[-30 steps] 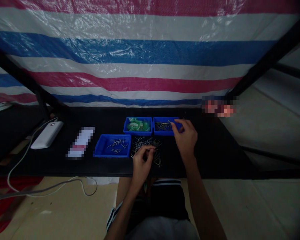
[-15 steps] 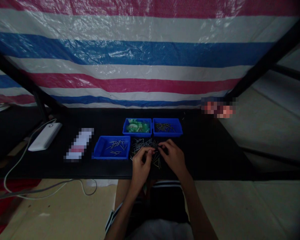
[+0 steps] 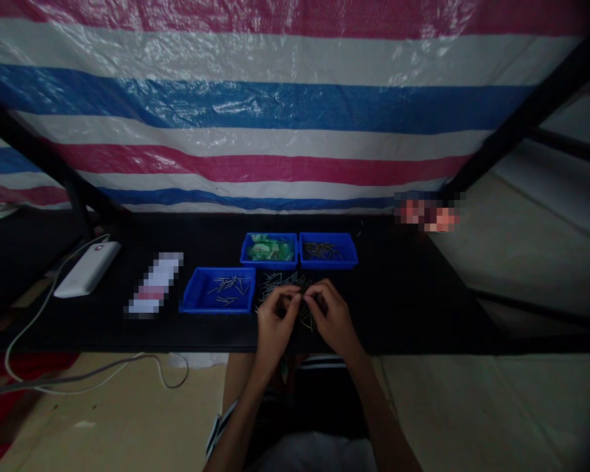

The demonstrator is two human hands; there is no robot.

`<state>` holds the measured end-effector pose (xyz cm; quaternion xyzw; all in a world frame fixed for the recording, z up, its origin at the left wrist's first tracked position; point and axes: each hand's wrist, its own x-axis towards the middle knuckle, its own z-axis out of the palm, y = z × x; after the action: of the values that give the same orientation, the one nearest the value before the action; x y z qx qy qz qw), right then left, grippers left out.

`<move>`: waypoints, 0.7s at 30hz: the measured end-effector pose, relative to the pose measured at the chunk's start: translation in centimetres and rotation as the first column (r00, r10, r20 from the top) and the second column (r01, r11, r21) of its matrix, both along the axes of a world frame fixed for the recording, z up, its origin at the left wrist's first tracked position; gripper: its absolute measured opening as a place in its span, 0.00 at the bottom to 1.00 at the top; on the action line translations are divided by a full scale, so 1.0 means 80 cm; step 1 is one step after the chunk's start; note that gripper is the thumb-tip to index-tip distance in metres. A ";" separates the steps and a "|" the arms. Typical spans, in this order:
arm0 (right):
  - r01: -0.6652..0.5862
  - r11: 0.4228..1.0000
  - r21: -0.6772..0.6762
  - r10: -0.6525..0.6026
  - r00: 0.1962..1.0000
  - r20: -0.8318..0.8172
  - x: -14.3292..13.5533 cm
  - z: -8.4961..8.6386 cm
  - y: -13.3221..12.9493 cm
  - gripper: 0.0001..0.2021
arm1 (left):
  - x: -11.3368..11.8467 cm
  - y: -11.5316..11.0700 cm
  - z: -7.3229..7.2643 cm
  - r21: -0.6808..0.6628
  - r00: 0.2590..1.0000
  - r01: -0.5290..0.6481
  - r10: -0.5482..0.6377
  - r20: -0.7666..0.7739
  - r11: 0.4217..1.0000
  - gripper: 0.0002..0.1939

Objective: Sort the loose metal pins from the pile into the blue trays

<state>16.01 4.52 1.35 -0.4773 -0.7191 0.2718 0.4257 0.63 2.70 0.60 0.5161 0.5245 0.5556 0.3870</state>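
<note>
Above a loose pile of thin metal pins, perhaps nails or screws, both hands meet fingertip to fingertip. My left hand is closed in a pinch, thumb against forefinger. My right hand pinches close beside it, its fingertips almost touching the left ones. What lies between the fingers is too small to make out. Just left of the pile, a blue tray holds some silvery pins. Behind the pile, another blue tray contains green plastic bags, and a blue tray beside it has darker, brassy pins.
A white power bank with a cable lies on the black table at the left, near a blurred flat item. A striped plastic sheet hangs behind. Another blurred reddish object is at the back right corner.
My right hand has moved left and slightly down, bringing its fingertips to those of my left hand. My left hand has shifted only a little. The trays stay put.
</note>
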 end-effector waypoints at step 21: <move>-0.015 0.989 0.147 0.000 0.994 0.106 -0.007 -0.008 -0.008 0.08 | 0.000 -0.002 0.003 0.108 0.999 -0.003 0.008 -0.049 0.994 0.05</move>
<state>15.42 3.90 0.68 -0.4556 -0.7604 0.1940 0.4202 0.62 2.50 0.86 0.5484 0.5045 0.5712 0.3441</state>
